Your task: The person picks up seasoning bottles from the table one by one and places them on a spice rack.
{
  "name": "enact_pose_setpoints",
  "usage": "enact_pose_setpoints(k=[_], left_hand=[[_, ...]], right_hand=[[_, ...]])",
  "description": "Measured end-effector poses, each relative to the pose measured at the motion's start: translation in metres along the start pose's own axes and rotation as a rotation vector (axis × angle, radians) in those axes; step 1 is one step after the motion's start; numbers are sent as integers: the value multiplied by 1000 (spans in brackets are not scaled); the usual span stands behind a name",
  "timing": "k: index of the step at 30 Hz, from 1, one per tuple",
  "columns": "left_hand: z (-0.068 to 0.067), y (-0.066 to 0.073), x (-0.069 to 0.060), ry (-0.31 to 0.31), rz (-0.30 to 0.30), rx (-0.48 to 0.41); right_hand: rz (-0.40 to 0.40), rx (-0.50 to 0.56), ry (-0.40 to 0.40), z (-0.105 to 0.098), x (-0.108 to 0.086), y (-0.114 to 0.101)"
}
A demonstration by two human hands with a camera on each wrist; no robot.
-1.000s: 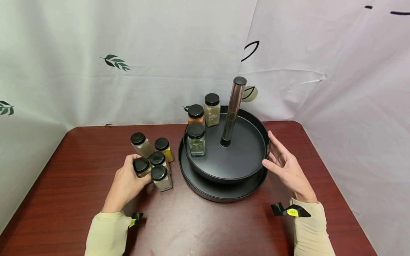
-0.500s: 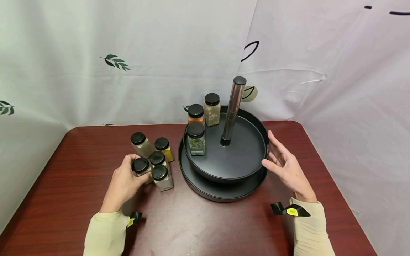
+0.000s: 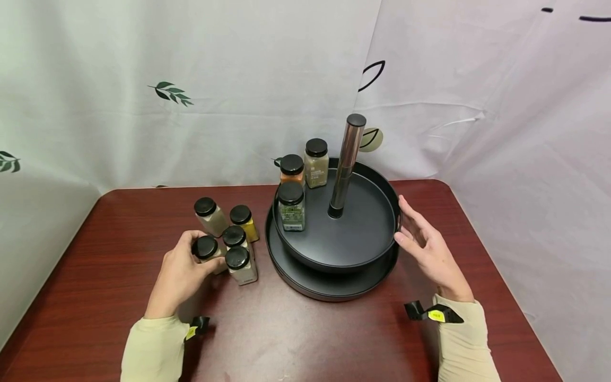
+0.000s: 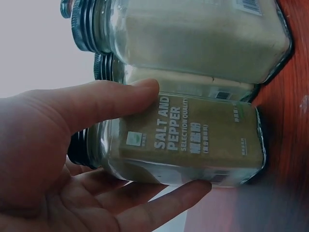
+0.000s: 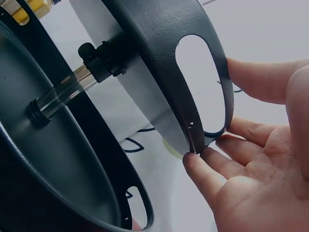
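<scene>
My left hand [image 3: 179, 270] holds a square glass spice jar [image 3: 207, 248] with a black lid, thumb on one side and fingers on the other. In the left wrist view the jar's label [image 4: 169, 125] reads "Salt and Pepper", and its base is near the tabletop. Right beside it stand more black-lidded jars [image 3: 242, 265], one with yellow contents [image 3: 244, 220]. My right hand [image 3: 429, 254] touches the outer rim of the upper black tray [image 3: 353, 244] near its handle cutout, with fingers spread and loosely bent.
On the upper tray's left side stand a green-herb jar [image 3: 292, 209], an orange-filled jar [image 3: 291, 168] and a beige one [image 3: 316, 164]. A metal post [image 3: 346, 164] rises from its centre. Below is a wider lower tray [image 3: 334, 289]. A white curtain [image 3: 238, 106] hangs behind the table [image 3: 305, 339].
My left hand has shifted slightly left with the salt and pepper jar, away from the neighbouring jars. My right thumb has slid a little along the tray rim.
</scene>
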State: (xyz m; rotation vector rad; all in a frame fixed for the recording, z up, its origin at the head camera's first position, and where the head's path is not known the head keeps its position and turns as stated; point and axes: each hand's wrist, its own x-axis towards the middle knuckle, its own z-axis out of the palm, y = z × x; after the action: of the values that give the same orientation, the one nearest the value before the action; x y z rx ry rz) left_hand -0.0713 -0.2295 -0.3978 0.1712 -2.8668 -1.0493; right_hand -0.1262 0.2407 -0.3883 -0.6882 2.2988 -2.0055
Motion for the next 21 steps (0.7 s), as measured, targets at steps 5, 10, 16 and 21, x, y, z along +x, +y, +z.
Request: enact_pose_setpoints(k=[5,10,16,21], left_hand=[[-5,1,-1,17,-2,13],[-11,3,-3,35,9,27],[-17,6,-7,57,12,45],[-21,10,-10,87,13,56]], right_hand=[[-1,89,-7,0,1,0],[15,111,-5,0,1,1],[24,108,-11,0,2,1],[22,106,-19,0,2,1]])
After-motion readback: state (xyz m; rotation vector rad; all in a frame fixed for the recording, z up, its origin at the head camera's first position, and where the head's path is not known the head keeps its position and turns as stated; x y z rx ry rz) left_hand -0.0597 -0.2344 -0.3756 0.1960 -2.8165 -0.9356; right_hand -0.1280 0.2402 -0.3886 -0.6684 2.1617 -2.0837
